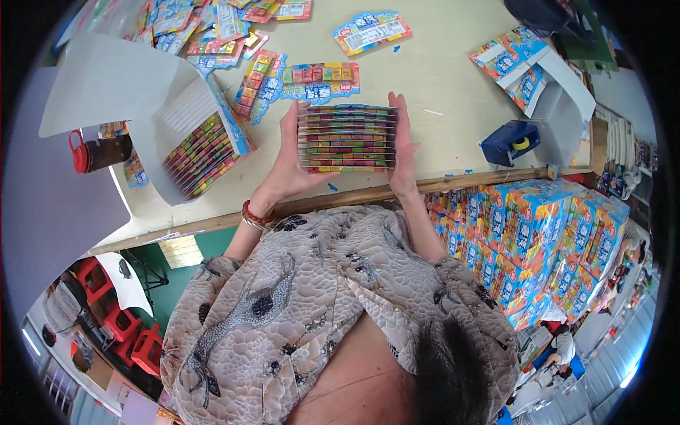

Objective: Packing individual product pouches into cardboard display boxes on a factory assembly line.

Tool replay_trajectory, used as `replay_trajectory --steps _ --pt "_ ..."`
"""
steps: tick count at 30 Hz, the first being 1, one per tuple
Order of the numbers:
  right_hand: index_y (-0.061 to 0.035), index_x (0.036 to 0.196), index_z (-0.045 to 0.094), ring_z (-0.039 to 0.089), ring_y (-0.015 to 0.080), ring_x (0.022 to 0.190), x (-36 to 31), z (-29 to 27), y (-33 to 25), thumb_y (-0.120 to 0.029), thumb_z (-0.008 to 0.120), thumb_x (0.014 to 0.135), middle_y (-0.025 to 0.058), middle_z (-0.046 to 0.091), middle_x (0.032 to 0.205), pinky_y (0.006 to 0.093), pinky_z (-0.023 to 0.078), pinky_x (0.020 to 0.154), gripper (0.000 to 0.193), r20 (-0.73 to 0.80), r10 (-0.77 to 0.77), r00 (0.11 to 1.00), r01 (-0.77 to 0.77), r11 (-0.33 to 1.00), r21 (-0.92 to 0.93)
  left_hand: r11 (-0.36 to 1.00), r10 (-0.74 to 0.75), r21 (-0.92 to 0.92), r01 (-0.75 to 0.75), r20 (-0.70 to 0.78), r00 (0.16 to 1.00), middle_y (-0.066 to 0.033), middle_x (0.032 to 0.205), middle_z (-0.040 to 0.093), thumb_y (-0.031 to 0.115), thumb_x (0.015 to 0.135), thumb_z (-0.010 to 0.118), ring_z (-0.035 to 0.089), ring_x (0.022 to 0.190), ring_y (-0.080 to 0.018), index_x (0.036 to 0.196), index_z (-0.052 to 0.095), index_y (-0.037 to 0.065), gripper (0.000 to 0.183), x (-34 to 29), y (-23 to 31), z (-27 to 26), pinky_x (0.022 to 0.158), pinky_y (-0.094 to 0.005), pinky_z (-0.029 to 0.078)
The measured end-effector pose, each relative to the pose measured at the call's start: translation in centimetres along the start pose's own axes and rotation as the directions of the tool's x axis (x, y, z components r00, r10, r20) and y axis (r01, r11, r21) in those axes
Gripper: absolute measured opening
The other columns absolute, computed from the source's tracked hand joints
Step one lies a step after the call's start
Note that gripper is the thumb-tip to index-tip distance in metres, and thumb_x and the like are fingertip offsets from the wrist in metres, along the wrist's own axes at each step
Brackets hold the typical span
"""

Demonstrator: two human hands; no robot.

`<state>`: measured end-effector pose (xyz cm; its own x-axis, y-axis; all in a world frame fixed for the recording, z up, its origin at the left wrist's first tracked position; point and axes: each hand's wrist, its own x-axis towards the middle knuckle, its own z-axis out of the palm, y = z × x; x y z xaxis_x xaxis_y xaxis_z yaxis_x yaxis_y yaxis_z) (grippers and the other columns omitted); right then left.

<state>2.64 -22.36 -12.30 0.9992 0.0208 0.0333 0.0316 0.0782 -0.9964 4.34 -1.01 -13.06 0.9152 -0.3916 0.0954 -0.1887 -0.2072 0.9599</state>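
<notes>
A neat stack of candy blister cards (347,139), with rows of coloured pieces, is held upright at the table's near edge. My left hand (285,166) presses its left end and my right hand (403,159) its right end, so the stack is clamped between both palms. Left of my left hand stands an open display box (154,159) with its white flaps up, partly filled with similar cards. Just beyond the stack lie two loose blister cards, one flat (321,81) and one slanted (256,86). Another card (372,32) lies face down farther off.
A heap of blister cards (212,28) covers the far left. At the right are a blue tape dispenser (510,142) and another open box (567,88). A dark bottle with a red lid (103,152) stands left. Wrapped boxes (528,227) are piled beside the table.
</notes>
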Motion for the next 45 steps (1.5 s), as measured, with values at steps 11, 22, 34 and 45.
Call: replay_trajectory --steps 11,22,34,45 --pt "-0.0044 0.150 0.018 0.024 0.0251 0.141 0.7 -1.9 1.5 -0.052 0.033 0.099 0.0144 0.022 0.154 0.0380 0.019 0.115 0.071 0.107 0.127 0.986 -0.150 0.959 0.240 0.996 -0.085 0.040 0.083 0.031 0.996 -0.0175 0.147 0.019 0.025 0.058 0.090 0.023 0.139 -0.0306 0.149 0.007 0.005 0.125 0.1 -1.5 -0.8 0.114 -0.0401 0.026" --pt "-0.0002 0.136 0.043 0.049 0.0211 0.124 0.8 -2.5 2.6 -0.016 0.052 0.097 0.0129 0.049 0.137 0.0340 0.038 0.105 0.043 0.019 0.152 0.988 -0.152 0.958 0.242 0.995 -0.079 0.063 0.076 0.045 0.996 -0.0179 0.149 0.019 0.028 0.059 0.090 0.021 0.139 -0.0319 0.149 0.009 0.004 0.123 0.0 -1.4 -0.9 0.114 -0.0408 0.023" --pt "-0.0013 0.130 0.049 0.054 0.0161 0.112 0.3 -1.3 2.3 -0.018 0.050 0.099 0.0109 0.058 0.123 0.0290 0.042 0.097 0.036 -0.140 0.055 0.989 -0.061 0.997 -0.041 0.999 -0.012 0.048 0.009 0.059 0.998 -0.0171 0.152 0.010 0.035 0.053 0.092 0.022 0.139 -0.0309 0.150 -0.005 0.007 0.139 -0.1 -1.3 -0.8 0.114 -0.0414 0.025" --pt "-0.0006 0.130 0.051 0.053 0.0133 0.108 0.3 -1.3 2.6 -0.019 0.049 0.099 0.0085 0.058 0.117 0.0266 0.042 0.093 0.036 -0.159 0.063 0.985 -0.075 0.995 -0.071 0.997 -0.031 0.069 0.028 0.042 0.999 -0.0178 0.150 0.014 0.035 0.056 0.091 0.022 0.139 -0.0308 0.149 0.000 0.005 0.134 0.0 -1.3 -0.8 0.114 -0.0406 0.025"
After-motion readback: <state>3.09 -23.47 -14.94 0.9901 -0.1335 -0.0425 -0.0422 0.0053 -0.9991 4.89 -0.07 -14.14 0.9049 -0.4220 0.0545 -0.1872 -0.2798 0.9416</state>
